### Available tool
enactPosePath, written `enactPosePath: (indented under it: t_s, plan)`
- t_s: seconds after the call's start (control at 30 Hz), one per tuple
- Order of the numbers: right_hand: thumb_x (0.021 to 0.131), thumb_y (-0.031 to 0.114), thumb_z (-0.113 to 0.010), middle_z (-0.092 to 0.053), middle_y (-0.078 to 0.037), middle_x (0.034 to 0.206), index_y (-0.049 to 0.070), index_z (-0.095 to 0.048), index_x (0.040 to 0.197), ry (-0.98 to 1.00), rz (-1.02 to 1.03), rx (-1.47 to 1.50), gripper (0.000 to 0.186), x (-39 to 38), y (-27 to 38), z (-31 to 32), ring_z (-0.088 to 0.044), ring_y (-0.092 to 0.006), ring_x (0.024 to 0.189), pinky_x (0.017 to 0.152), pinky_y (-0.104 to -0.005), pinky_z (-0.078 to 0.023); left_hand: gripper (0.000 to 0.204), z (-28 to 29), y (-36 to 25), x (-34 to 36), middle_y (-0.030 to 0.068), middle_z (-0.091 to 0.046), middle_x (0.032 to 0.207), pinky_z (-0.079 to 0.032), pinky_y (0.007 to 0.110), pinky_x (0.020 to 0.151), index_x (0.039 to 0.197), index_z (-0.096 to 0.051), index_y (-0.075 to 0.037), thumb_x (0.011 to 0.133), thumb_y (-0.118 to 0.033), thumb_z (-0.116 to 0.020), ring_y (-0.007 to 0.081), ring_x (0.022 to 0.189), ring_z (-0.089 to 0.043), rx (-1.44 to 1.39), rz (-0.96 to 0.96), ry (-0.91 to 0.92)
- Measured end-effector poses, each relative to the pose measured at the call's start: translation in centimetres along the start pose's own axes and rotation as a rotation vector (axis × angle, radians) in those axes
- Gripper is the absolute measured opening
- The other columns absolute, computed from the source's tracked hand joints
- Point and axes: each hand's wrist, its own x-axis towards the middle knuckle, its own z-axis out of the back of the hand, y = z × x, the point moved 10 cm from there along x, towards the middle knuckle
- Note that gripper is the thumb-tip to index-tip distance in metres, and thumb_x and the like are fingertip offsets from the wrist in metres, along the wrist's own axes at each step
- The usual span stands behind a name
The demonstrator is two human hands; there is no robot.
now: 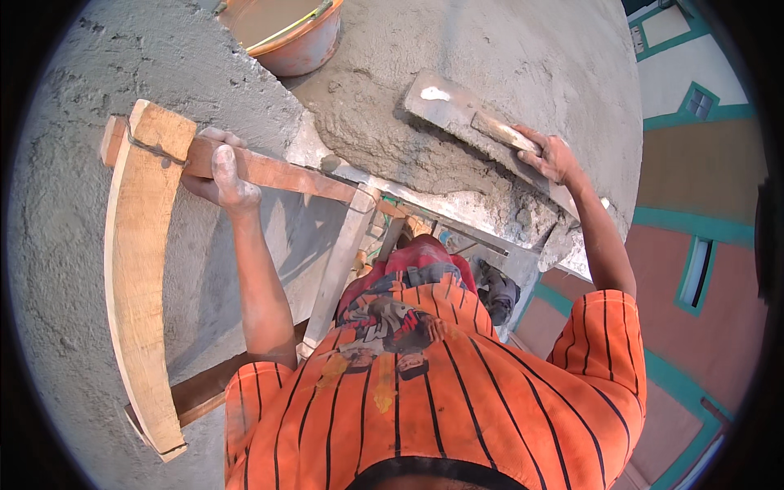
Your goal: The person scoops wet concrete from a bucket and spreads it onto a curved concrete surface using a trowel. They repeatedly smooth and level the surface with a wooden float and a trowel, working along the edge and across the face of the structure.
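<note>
My left hand [219, 175] is closed around a horizontal wooden rail [278, 173] of a timber frame, next to a curved wooden template [135, 269] tied to it with wire. My right hand [555, 157] grips the wooden handle of a flat plastering float [457, 110], its blade lying on wet grey mortar [384, 131] at the edge of a rounded plastered surface. I wear an orange striped shirt.
A pinkish-orange basin [298, 41] of mortar sits at the top on the grey rendered surface [65, 229]. A slanted wooden strut [339, 269] runs under the rail. Painted building walls with teal trim [694, 229] lie far below on the right.
</note>
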Motion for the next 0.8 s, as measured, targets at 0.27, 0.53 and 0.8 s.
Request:
enactPosePath:
  t_s: [0.27, 0.53, 0.8]
  plan:
    - [0.082, 0.051, -0.061, -0.068, -0.012, 0.104, 0.013, -0.052, 0.133, 0.335, -0.065, 0.170, 0.065, 0.6, -5.7, -7.7, -0.063, -0.0242, 0.091, 0.085, -0.0373, -0.047, 0.069, 0.1, 0.2, -0.3, 0.0092, -0.053, 0.096, -0.052, 0.034, 0.070, 0.130, -0.035, -0.005, 0.070, -0.021, -0.066, 0.0184, 0.079, -0.056, -0.088, 0.039, -0.032]
    - [0.083, 0.038, -0.065, -0.065, -0.012, 0.114, 0.010, -0.051, 0.135, 0.414, 0.075, 0.372, 0.061, 7.7, 1.7, -9.1, -0.060, -0.0248, 0.104, 0.093, -0.0364, -0.045, 0.074, 0.0, 0.5, -0.9, 0.0081, -0.048, 0.098, -0.052, 0.032, 0.071, 0.133, -0.030, -0.009, 0.069, -0.029, -0.062, 0.0181, 0.082, -0.054, -0.030, 0.116, -0.062]
    - [0.087, 0.033, -0.063, -0.063, -0.012, 0.121, 0.009, -0.050, 0.134, 0.334, 0.179, 0.376, 0.054, 15.1, 9.3, -10.5, -0.058, -0.0264, 0.110, 0.097, -0.0362, -0.042, 0.076, -0.3, 0.4, -0.4, 0.0083, -0.048, 0.098, -0.052, 0.034, 0.071, 0.134, -0.029, -0.007, 0.070, -0.031, -0.063, 0.0187, 0.082, -0.054, -0.035, 0.081, -0.035]
